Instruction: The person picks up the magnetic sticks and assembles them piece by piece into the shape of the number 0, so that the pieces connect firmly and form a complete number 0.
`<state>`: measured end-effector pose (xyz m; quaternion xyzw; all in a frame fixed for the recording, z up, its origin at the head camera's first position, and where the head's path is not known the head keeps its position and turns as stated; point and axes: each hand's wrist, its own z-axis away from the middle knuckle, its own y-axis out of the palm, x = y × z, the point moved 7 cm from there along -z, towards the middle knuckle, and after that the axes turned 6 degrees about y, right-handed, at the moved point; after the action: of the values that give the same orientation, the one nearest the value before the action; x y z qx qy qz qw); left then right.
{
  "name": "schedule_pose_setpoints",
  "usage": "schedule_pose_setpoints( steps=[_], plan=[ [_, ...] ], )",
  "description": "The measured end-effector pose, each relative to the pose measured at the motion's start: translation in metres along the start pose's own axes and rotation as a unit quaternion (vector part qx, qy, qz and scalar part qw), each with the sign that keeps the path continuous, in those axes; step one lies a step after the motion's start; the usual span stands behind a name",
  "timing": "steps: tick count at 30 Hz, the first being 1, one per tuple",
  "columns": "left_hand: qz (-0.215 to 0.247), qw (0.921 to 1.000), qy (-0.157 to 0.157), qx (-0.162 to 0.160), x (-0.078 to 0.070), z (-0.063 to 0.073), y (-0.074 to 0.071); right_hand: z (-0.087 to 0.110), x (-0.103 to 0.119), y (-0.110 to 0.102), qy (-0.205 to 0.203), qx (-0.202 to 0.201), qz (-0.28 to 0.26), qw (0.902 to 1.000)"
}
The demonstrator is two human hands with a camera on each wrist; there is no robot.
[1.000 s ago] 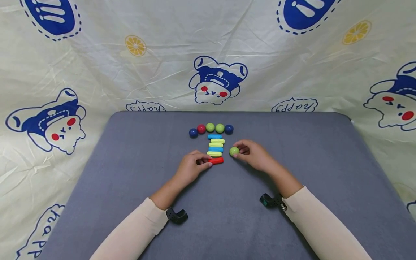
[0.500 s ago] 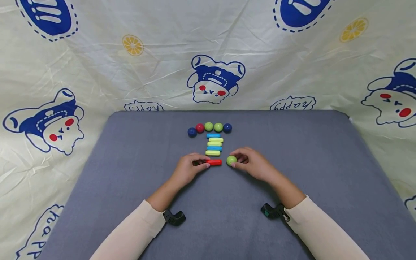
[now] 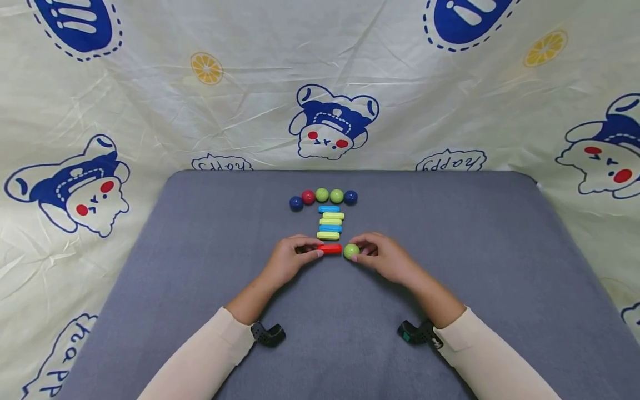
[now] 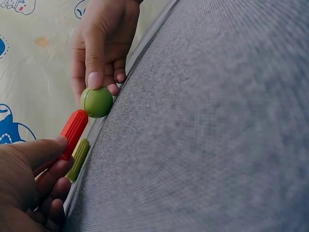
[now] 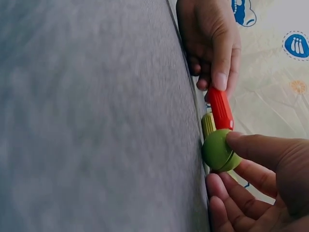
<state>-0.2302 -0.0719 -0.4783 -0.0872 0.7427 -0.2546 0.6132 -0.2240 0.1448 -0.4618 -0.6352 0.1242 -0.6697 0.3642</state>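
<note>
My left hand [image 3: 289,259] pinches a ridged red bar [image 3: 330,249] by its left end, between thumb and fingers. A green ball [image 3: 351,251] with a seam around it is pinched between the thumb and fingers of my right hand [image 3: 387,256]. The ball sits at the bar's right end; in the left wrist view the red bar [image 4: 75,133] and the green ball [image 4: 98,102] appear to meet. Just beyond the red bar lies a yellow-green bar [image 3: 328,235], the nearest of a column of yellow-green and blue bars [image 3: 330,228].
At the column's far end several balls form a shallow arc: a dark blue ball [image 3: 296,204], a red ball [image 3: 308,196], two green balls [image 3: 322,194] and another dark blue ball [image 3: 351,197]. Everything rests on a grey cloth-covered table [image 3: 200,233], with a printed curtain [image 3: 260,111] behind.
My right hand has brought the green ball nearer and leftward to the red bar's end. My left hand has drawn the red bar slightly away from the column and straightened it.
</note>
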Motion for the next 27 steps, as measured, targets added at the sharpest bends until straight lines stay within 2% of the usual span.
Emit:
schedule_pose_setpoints(
  steps=[4,27],
  plan=[
    [-0.002,1.0000,-0.001,0.008,0.001,0.000,0.001,-0.001,0.000,0.003,-0.004,-0.009,-0.002,0.9999],
    [0.002,1.0000,-0.004,0.008,0.003,-0.001,0.002,-0.003,-0.012,0.006,-0.025,-0.030,-0.019,0.9991]
  ],
)
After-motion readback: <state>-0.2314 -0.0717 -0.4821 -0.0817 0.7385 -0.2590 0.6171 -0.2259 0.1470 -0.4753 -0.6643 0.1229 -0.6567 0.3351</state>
